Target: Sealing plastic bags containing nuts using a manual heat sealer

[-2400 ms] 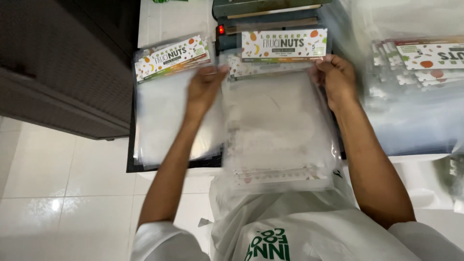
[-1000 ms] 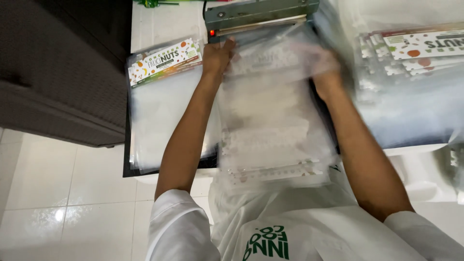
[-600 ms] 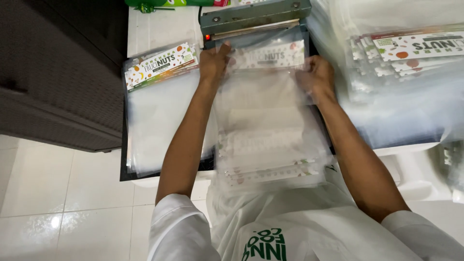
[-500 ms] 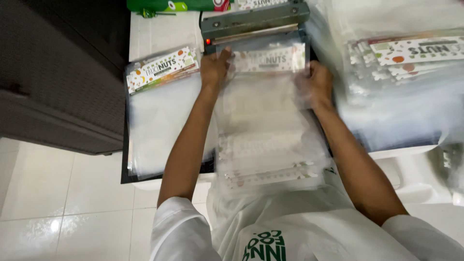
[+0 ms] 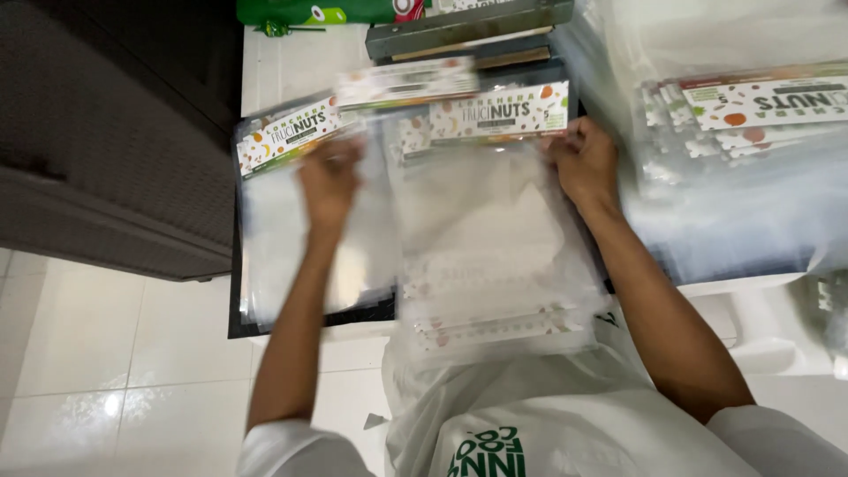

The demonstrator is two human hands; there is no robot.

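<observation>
Right hand pinches top corner of the clear bag lying on the worktop, below the sealer. Left hand blurred, grip can't tell. Risk: slick film slips, bag skews w/ one-sided hold.

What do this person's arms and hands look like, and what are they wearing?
Both arms are bare from the short white sleeves down. The left hand and right hand wear no gloves; no watch or rings visible, though the left is motion-blurred. The white shirt has green lettering.
</observation>
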